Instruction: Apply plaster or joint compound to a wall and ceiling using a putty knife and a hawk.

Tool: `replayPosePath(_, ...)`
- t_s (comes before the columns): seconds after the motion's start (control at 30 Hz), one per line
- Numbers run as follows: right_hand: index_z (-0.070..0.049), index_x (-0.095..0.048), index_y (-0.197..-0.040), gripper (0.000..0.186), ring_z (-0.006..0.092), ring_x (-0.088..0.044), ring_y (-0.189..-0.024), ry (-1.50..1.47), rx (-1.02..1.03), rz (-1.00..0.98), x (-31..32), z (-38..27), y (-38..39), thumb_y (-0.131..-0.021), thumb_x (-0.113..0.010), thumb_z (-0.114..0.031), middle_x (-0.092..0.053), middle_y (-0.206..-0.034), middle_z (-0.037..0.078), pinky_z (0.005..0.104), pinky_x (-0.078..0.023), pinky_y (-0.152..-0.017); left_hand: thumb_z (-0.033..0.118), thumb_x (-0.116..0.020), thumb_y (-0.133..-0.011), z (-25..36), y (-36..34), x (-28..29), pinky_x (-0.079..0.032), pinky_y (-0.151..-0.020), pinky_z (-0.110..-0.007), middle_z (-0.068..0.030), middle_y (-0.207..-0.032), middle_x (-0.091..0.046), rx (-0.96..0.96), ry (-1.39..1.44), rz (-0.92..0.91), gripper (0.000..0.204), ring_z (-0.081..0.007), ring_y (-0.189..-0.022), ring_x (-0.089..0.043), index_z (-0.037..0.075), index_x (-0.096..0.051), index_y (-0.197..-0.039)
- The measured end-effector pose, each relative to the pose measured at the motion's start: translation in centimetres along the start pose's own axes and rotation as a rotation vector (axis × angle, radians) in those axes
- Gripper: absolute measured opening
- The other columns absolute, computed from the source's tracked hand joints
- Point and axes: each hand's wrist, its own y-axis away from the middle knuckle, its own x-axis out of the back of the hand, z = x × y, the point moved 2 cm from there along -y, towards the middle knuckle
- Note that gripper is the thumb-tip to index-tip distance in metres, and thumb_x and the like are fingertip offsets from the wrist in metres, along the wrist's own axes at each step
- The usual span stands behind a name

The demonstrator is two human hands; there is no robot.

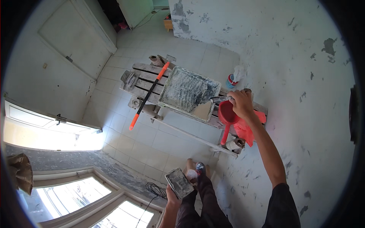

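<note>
My right hand [242, 103] is closed round a trowel [219, 99], whose metal blade points left over the near right corner of a large shallow tray [164, 99]. Grey, ridged residue coats that tray, and a smooth beige patch of wet paste [202, 111] lies in the corner by the blade. Just under my right hand is a red dipper [227, 114], its handle toward me. Low in the view, my left hand [172, 198] grips the edge of a small rectangular tray [179, 183] smeared with dark grey, near my legs.
The large tray rests on a slatted wooden bench [146, 84]. An orange-and-black pole [151, 93] lies across its left part. Red plastic [247, 131] hangs at the right end. Behind stands a small blue-and-red bucket [231, 81]. A patchy wall [304, 114] rises at right; a coiled cable [155, 189] lies near the windows.
</note>
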Motion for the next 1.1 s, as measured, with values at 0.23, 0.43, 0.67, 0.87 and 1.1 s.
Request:
replayPosePath(0.23,-0.012,-0.071,-0.084,0.01,0.0273,-0.058,-0.107,0.396,0.243,-0.258,-19.7,6.6,-10.8,-0.074,-0.071,-0.01,-0.067,-0.094,0.008,0.0486,-0.037,-0.1,0.025,-0.04,-0.093,-4.0,-10.8,1.9,-0.054,-0.093,-0.047,-0.0174,-0.116,-0.067,0.126,0.102,0.062,0.045,-0.0344,-0.103,-0.066,-0.002,-0.059,-0.123)
replayPosePath(0.43,-0.012,-0.072,-0.08,0.014,0.0253,-0.059,-0.112,0.456,0.403,-0.337,-25.0,8.0,-13.5,-0.067,-0.077,-0.014,-0.07,-0.093,0.007,0.046,-0.035,-0.106,0.043,-0.044,-0.092,-3.3,-18.0,-0.9,-0.055,-0.092,-0.049,-0.0205,-0.132,-0.056,-0.03,-0.022,-0.138,0.062,-0.0363,-0.113,-0.062,0.004,-0.047,-0.14)
replayPosePath(0.67,-0.014,-0.074,-0.08,0.017,0.024,-0.061,-0.106,0.393,0.49,-0.413,-25.1,8.5,-13.8,-0.064,-0.077,-0.012,-0.071,-0.09,0.006,0.042,-0.036,-0.105,0.05,-0.039,-0.096,-2.3,-24.3,-9.9,-0.031,-0.115,-0.056,-0.0168,-0.158,-0.03,-0.111,-0.098,-0.473,0.067,-0.0339,-0.146,-0.027,0.014,-0.031,-0.152)
replayPosePath(0.87,-0.018,-0.077,-0.087,0.023,0.0211,-0.063,-0.097,0.327,0.435,-0.561,-25.4,7.8,-14.2,-0.065,-0.077,-0.013,-0.071,-0.088,0.004,0.0395,-0.038,-0.102,0.039,-0.027,-0.103,-3.4,-29.3,-14.7,-0.029,-0.115,-0.062,-0.0083,-0.157,-0.034,0.053,0.243,-0.397,0.054,-0.03,-0.147,-0.027,0.016,-0.032,-0.151)
replayPosePath(1.1,-0.017,-0.077,-0.09,0.024,0.022,-0.064,-0.094,0.273,0.407,-0.703,-26.1,6.9,-12.7,-0.067,-0.072,-0.014,-0.07,-0.086,0.007,0.0375,-0.036,-0.104,0.033,-0.024,-0.102,-3.5,-29.9,-15.4,-0.031,-0.113,-0.066,-0.0045,-0.147,-0.046,0.042,0.279,-0.465,0.05,-0.0279,-0.145,-0.032,0.018,-0.037,-0.148)
